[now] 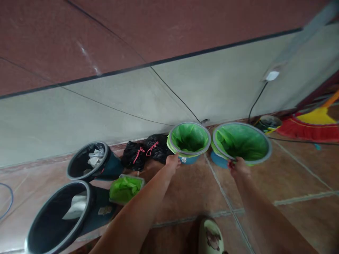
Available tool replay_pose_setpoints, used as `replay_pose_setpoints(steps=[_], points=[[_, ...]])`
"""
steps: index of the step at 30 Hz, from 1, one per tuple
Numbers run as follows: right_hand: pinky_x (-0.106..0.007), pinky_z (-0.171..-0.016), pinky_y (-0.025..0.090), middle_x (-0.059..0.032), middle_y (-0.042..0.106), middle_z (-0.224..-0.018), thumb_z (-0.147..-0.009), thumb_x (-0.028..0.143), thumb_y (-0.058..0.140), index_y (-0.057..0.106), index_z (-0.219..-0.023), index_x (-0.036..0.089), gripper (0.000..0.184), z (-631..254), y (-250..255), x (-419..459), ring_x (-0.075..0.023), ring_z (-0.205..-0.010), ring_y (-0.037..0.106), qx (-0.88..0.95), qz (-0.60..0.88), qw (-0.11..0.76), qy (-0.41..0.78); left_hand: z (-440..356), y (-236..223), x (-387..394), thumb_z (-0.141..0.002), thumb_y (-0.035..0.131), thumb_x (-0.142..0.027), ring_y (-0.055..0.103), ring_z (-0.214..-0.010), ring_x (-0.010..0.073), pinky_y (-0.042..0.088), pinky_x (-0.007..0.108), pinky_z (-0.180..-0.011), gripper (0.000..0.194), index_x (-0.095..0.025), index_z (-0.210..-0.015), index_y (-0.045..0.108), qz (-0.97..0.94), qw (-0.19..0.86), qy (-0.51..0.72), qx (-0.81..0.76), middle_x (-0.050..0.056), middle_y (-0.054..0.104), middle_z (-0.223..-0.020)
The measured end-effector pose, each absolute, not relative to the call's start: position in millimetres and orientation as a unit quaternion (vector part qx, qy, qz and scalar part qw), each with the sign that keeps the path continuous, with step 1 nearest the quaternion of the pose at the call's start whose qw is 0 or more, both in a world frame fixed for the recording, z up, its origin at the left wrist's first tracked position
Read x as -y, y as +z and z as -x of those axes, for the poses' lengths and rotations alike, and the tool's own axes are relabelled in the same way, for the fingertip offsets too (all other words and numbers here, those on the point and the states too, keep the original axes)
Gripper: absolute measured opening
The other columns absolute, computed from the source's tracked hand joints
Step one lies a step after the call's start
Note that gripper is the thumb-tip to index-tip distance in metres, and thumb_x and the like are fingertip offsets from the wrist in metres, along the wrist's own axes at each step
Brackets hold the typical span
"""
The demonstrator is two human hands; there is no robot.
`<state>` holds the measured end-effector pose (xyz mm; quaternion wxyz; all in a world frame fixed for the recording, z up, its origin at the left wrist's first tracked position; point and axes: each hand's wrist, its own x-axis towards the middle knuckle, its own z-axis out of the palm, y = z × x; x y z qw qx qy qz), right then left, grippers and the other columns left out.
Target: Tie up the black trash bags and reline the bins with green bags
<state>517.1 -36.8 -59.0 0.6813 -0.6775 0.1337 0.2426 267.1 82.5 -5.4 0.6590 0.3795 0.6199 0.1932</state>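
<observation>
Two blue trash bins with green plastic liners and grey rims stand side by side against the wall. My left hand (pixel 173 161) is closed at the lower left edge of the left green-lined trash bin (pixel 188 159); its fingertips are partly hidden. My right hand (pixel 239 166) grips the near rim of the right green-lined trash bin (pixel 219 160), thumb over the edge. Both liners are spread open inside. Left of my left hand lie black tied garbage bags (pixel 135 155) with pink ties.
Two dark bins, a farther one (pixel 113 165) and a nearer one (pixel 99 208), hold crumpled paper at left. Beside them sits a small green-lined basket (pixel 125 188). A black-and-yellow can (pixel 268 123), red-yellow fabric (pixel 312 125) and a cable (pixel 256 100) are at right. My slipper (pixel 211 236) is below.
</observation>
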Motion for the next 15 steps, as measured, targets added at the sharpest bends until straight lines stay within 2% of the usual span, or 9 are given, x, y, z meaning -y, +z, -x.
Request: replay_pose_setpoints(steps=[4, 8, 12, 15], points=[[-0.021, -0.043, 0.048, 0.0028, 0.056, -0.063, -0.085, 0.030, 0.056, 0.048, -0.079, 0.022, 0.013, -543, -69, 11, -0.0094, -0.046, 0.053, -0.193, 0.654, 0.699, 0.215, -297, -26, -85, -0.090, 0.055, -0.044, 0.066, -0.088, 0.0179, 0.050, 0.029, -0.081, 0.028, -0.017, -0.095, 0.060, -0.325, 0.675, 0.230, -0.621, 0.012, 0.068, -0.100], [-0.025, -0.039, 0.047, -0.0017, 0.061, -0.069, -0.078, 0.029, 0.060, 0.052, -0.080, 0.022, 0.011, -560, -75, 8, -0.0136, -0.048, 0.058, -0.210, 0.681, 0.692, 0.115, -313, -35, -49, -0.093, 0.051, -0.039, 0.067, -0.081, 0.0153, 0.051, 0.030, -0.081, 0.025, -0.015, -0.097, 0.060, -0.256, 0.742, 0.205, -0.585, 0.010, 0.068, -0.097], [-0.030, -0.041, 0.049, -0.0022, 0.060, -0.064, -0.072, 0.024, 0.061, 0.055, -0.075, 0.023, 0.007, -565, -81, 14, -0.0173, -0.048, 0.059, -0.172, 0.696, 0.694, 0.066, -359, -34, -14, -0.087, 0.062, -0.035, 0.065, -0.074, 0.0134, 0.050, 0.027, -0.074, 0.022, -0.015, -0.096, 0.061, -0.293, 0.788, 0.097, -0.533, 0.007, 0.067, -0.090], [-0.031, -0.039, 0.047, -0.0005, 0.054, -0.054, -0.072, 0.024, 0.058, 0.054, -0.071, 0.024, 0.004, -563, -87, 17, -0.0198, -0.047, 0.058, -0.124, 0.711, 0.689, 0.068, -422, -33, -16, -0.084, 0.067, -0.038, 0.063, -0.073, 0.0130, 0.047, 0.026, -0.069, 0.024, -0.016, -0.094, 0.063, -0.374, 0.773, 0.120, -0.499, 0.007, 0.067, -0.090]])
